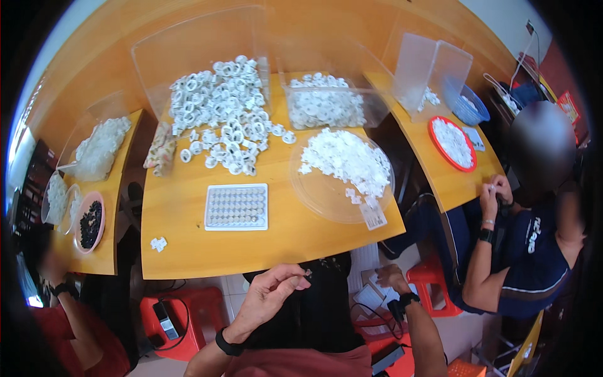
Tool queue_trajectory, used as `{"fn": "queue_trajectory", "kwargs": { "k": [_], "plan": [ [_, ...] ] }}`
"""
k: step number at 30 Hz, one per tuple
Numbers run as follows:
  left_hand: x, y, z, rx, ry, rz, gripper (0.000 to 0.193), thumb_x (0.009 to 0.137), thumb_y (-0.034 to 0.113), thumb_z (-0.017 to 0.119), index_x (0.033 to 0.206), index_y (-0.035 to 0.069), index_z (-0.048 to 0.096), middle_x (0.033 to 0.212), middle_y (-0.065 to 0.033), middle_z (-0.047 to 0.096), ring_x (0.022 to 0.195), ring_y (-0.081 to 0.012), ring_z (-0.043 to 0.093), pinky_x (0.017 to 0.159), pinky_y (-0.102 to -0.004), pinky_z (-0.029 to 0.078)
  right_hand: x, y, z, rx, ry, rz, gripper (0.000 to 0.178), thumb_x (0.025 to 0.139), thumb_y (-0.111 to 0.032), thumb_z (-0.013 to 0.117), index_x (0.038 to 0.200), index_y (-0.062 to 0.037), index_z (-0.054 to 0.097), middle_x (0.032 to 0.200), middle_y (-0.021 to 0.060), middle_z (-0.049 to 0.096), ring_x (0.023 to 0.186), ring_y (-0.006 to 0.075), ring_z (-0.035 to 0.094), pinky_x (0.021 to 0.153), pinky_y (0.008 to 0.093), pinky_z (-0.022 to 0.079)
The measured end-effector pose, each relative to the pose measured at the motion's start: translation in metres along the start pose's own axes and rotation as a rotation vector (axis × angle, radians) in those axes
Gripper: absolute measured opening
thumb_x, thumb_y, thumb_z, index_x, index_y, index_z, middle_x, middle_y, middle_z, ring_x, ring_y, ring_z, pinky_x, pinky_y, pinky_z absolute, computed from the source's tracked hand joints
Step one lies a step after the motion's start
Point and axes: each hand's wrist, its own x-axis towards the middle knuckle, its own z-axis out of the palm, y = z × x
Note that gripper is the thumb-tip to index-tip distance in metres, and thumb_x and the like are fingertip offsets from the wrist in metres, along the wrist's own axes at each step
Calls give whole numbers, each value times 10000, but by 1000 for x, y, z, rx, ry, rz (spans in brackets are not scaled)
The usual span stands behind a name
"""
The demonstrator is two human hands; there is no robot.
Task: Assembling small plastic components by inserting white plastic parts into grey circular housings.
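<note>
Over my lap, my left hand pinches a small dark, shiny piece between thumb and fingertips; it is too small to name. My right hand is lower right of the table, fingers curled in; anything inside them is hidden. Several tiny dark bits lie on the dark cloth over my lap. In front of me, a white tray holds rows of round pale pieces. To its right a clear round dish carries a heap of small flat white parts. White ring-shaped parts pile up behind the tray.
A clear bin of white discs stands at the back. Small white pieces lie near the left corner. A co-worker sits at the right by a red-rimmed dish; another person sits left near a pink bowl. Red stools stand below.
</note>
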Motion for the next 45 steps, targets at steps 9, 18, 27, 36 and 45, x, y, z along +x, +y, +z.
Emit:
{"fn": "queue_trajectory", "kwargs": {
  "k": [9,18,27,36,45],
  "plan": [
    [29,12,-22,-72,148,78,173,950,81,497,1065,-21,575,920,-79,657,885,-139,620,826,-271,485,-79,-145,-228,496,-315,-241,280,855,-264,573,780,-11,664,621,52,624,526,123,591,490,269,461],
    [45,-5,-31,-66,197,120,172,952,86,488,1063,-22,563,912,-67,644,883,-126,610,822,-257,476,25,-248,-373,235,722,-584,188,796,-83,545,948,-10,628,790,174,634,729,351,615,659,388,490],
    [44,3,-29,94,144,127,157,937,80,529,1044,-31,559,905,-79,652,868,-126,608,787,-247,474,127,-283,-408,-227,737,-320,149,742,-76,584,862,-23,653,780,213,640,772,388,629,695,471,497],
    [44,-5,-32,-95,194,141,188,942,96,518,1093,-13,543,924,-73,636,877,-136,592,817,-264,461,32,-313,-404,328,631,-468,193,751,-102,626,928,-31,646,776,118,655,729,233,640,669,340,508],
    [39,24,-9,-145,253,308,305,887,-30,549,1184,-11,478,1046,-59,572,951,-132,576,881,-260,446,-40,-279,-297,1466,1,-545,227,894,-118,554,1077,16,575,920,38,621,811,89,587,732,217,484]
  ]
}}
